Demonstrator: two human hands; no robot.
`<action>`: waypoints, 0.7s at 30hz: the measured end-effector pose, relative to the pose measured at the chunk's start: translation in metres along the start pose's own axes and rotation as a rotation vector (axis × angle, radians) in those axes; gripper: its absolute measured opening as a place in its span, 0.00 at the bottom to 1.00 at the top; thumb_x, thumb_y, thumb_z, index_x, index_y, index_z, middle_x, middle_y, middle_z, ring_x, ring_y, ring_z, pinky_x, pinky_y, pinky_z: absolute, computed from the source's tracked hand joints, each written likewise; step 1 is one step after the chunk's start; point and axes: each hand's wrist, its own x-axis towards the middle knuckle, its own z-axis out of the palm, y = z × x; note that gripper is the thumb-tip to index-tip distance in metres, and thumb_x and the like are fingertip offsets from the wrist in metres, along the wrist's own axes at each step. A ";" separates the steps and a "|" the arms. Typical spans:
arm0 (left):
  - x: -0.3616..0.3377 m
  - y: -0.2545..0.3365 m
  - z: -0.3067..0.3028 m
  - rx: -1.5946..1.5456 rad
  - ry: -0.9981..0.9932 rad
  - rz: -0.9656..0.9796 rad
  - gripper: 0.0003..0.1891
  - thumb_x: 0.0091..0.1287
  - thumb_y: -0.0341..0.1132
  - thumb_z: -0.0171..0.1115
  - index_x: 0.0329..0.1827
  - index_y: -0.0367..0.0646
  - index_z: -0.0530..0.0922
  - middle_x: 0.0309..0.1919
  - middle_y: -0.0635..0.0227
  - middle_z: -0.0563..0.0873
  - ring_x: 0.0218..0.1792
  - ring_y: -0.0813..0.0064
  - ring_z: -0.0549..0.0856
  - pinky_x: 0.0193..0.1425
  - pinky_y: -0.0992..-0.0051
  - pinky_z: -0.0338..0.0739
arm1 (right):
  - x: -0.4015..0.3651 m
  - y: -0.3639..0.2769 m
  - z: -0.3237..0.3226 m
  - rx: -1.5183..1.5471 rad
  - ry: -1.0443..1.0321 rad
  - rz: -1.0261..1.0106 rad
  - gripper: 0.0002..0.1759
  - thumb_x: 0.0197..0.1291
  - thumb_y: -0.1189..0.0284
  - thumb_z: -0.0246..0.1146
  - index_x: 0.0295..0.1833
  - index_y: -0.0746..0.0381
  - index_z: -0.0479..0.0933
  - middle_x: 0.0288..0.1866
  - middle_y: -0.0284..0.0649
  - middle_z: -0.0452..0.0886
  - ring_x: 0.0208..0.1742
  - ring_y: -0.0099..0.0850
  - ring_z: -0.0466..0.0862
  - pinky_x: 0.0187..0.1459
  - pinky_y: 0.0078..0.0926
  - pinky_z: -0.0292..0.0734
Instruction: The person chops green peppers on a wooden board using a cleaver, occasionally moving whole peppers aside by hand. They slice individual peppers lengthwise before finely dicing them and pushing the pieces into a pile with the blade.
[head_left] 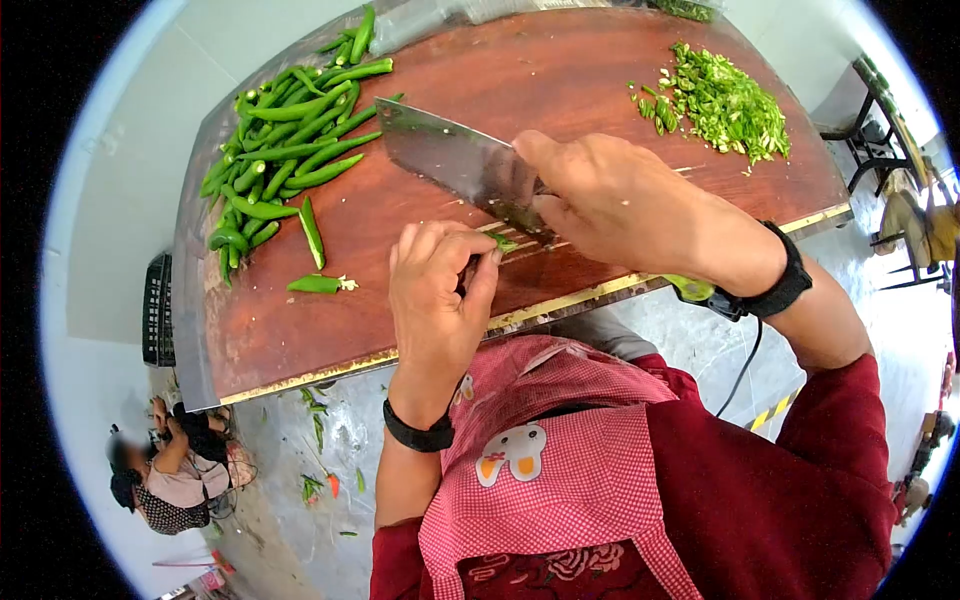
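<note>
My right hand (625, 210) is closed round the handle of a cleaver (450, 158). Its wide blade points to the upper left above the wooden table, with green bits stuck near the lower edge. My left hand (440, 285) is curled with its fingertips down on the tabletop, just left of the blade. A short green end of a chili pepper (503, 242) shows at these fingertips; the rest is hidden by the fingers. Left of this hand lie a cut chili piece (315, 284) with pale seeds and a longer split chili (311, 233).
A heap of whole green chilies (290, 140) covers the left of the table (560, 70). Chopped chili (730, 105) is piled at the far right. A black crate (157, 310) stands left of the table; another person (180, 470) sits lower left. Chili scraps litter the floor.
</note>
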 end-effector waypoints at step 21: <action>-0.002 -0.002 0.001 -0.034 0.045 -0.019 0.07 0.56 0.22 0.66 0.35 0.42 0.81 0.35 0.64 0.84 0.41 0.61 0.81 0.48 0.63 0.70 | -0.001 -0.010 0.006 -0.073 -0.052 -0.180 0.13 0.58 0.75 0.63 0.45 0.69 0.71 0.28 0.55 0.83 0.31 0.51 0.88 0.27 0.45 0.82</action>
